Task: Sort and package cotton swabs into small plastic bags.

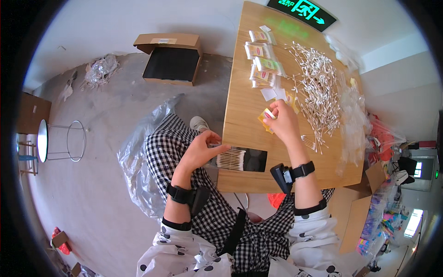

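My left hand (200, 150) is at the table's left edge, thumb stretched out and fingers apart, beside a row of cotton swabs (230, 159). The swabs lie side by side on a dark flat rectangle (256, 160) that reaches past the table edge. Whether the left fingertips touch clear plastic there cannot be made out. My right hand (282, 121) pinches a small yellow-and-white card (267, 115) just over the table. Behind it lie more yellow cards (290, 98) and white slips (273, 94). To its right spreads a large heap of loose cotton swabs (318, 83).
Several filled swab packs (265, 64) line the far left of the wooden table (240, 111). Clear plastic bags (353, 120) lie along its right edge. An open cardboard box (170, 62) and a round stool (44, 141) stand on the floor at left; open cartons (357, 221) stand at right.
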Demonstrator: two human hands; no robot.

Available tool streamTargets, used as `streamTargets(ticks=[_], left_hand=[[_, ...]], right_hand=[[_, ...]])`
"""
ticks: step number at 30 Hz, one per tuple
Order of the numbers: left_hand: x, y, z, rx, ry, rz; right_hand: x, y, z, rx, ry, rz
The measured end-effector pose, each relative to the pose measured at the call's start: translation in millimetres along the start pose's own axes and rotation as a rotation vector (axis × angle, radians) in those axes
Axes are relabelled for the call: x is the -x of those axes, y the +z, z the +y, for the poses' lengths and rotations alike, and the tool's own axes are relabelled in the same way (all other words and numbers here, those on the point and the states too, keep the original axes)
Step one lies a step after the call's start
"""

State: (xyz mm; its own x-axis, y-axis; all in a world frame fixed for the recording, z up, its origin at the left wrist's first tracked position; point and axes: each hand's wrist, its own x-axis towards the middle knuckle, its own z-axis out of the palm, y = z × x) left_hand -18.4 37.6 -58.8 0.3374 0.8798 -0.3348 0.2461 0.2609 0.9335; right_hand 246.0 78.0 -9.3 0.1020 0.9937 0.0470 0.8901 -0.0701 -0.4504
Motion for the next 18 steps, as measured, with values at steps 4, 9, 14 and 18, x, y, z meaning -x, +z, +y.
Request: streamTargets(ticks=[4, 9, 14, 18], left_hand=[[2, -6, 5, -0.083, -0.071, -0.066], [8, -11, 7, -0.098, -0.087, -0.063], [3, -5, 11, -0.087, -0.075, -0.111], [5, -6, 8, -0.051, -0.081, -0.112]], right_hand=[[-2, -7, -3, -0.156, 0.119, -0.113], [54, -11, -26, -0.439, 0.147, -0.172], [112, -4, -49, -0.983, 0.524, -0.358], [119, 0, -61, -0.86, 0.537, -0.351]])
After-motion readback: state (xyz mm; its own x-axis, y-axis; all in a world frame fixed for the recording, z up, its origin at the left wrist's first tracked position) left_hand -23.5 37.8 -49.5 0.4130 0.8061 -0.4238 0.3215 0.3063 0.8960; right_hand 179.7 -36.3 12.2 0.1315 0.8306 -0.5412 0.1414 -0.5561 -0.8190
